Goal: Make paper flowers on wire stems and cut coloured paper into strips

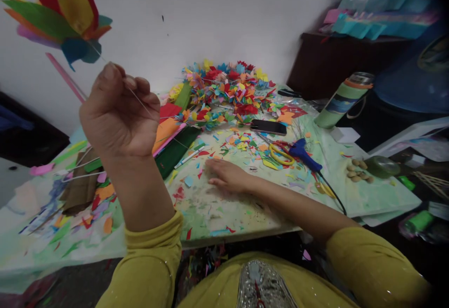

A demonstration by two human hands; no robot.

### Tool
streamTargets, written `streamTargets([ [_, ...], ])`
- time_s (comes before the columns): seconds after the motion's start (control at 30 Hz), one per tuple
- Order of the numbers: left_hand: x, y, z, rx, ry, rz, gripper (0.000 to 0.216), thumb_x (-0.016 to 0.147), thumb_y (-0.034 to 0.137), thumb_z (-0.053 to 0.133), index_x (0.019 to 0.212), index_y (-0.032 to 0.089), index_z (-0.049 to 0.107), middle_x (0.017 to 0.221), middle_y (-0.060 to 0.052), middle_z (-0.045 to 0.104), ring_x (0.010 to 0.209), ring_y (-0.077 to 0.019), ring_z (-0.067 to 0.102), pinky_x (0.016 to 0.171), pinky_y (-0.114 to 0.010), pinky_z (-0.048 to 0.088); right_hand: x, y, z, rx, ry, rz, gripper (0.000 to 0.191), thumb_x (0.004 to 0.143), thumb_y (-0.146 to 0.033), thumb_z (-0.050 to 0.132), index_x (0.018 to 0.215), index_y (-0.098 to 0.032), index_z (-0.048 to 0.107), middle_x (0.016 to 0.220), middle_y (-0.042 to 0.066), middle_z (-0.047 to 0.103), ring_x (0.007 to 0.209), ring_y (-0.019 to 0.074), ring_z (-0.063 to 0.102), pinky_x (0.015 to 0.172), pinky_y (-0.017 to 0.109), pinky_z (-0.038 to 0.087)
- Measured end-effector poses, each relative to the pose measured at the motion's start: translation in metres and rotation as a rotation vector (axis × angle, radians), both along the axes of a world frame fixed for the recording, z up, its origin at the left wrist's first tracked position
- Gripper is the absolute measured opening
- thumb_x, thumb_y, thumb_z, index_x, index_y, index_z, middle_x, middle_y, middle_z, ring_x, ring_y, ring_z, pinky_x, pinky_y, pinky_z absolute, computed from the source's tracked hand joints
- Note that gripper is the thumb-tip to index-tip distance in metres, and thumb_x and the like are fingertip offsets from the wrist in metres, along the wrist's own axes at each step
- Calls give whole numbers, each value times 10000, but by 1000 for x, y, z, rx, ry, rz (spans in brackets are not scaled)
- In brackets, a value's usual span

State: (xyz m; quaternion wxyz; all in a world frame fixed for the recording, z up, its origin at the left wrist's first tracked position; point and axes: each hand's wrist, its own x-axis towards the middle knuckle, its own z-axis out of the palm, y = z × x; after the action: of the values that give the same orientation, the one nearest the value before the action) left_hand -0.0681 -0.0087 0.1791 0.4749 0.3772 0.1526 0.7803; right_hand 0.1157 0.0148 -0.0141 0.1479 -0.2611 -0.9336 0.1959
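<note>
My left hand [121,109] is raised at the upper left, thumb and fingers pinched on the thin pale stem of a paper flower [66,22]. The flower's petals are red, yellow, green, orange, purple and blue, and it tilts up to the left above the hand. Below the fingers the stem's end runs down across the palm. My right hand [228,176] lies flat on the table [210,214], fingers stretched to the left, with nothing held. Scattered paper scraps [242,142] are just beyond it.
A heap of colourful paper flowers [231,85] is at the back. Right of centre are a phone [268,127], yellow-handled scissors [280,153] and a blue glue gun [305,154] with its cord. A green bottle [342,99] stands farther right. Dark green paper [178,151] lies left of centre.
</note>
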Motion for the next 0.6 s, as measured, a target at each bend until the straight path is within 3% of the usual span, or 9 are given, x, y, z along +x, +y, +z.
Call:
streamTargets([
  [0.13,1,4,-2,13,21,-10,53,854,111,542,811,142,543,607,50,549,654,-76,558,590,-198,408,-14,13,-7,115,-47,175,619,928,-473,442,1385,-56,401,1457,192,389,1380,244,310,1126,386,250],
  [0.27,2,3,-2,-16,3,22,56,816,120,564,764,140,563,588,42,550,664,-96,572,582,-219,443,3,-22,-6,120,-55,205,611,932,-475,429,1357,-36,432,1442,210,404,1365,242,339,1126,376,250],
  [0.37,2,4,-3,-28,2,26,80,814,122,560,739,141,581,579,37,545,683,-106,581,590,-234,475,31,-62,3,36,20,288,571,924,-456,456,1328,-53,462,1388,199,477,1347,243,364,1112,366,278],
  [0.43,2,6,-5,-30,19,34,87,802,137,591,716,137,586,585,35,547,697,-108,583,607,-239,491,50,-79,11,-85,65,448,498,935,-442,440,1295,-103,500,1300,148,571,1273,182,459,1044,269,364],
  [0.47,1,7,-6,-29,26,37,92,788,145,615,701,136,585,588,35,548,700,-105,582,614,-236,495,59,-81,15,-141,89,446,481,955,-420,399,1317,-114,479,1293,132,579,1246,162,485,1028,252,380],
  [0.53,1,9,-8,-26,36,38,107,748,152,666,680,137,585,591,40,547,701,-99,580,615,-225,494,75,-69,20,-171,128,210,471,960,-404,381,1337,-133,462,1316,128,561,1222,175,507,1025,287,398],
  [0.6,1,11,-9,-27,42,42,120,709,158,700,669,144,588,587,46,546,691,-95,577,612,-221,493,87,-43,20,-78,107,-237,466,927,-388,451,1292,-104,508,1316,182,548,1246,257,486,1051,392,384],
])
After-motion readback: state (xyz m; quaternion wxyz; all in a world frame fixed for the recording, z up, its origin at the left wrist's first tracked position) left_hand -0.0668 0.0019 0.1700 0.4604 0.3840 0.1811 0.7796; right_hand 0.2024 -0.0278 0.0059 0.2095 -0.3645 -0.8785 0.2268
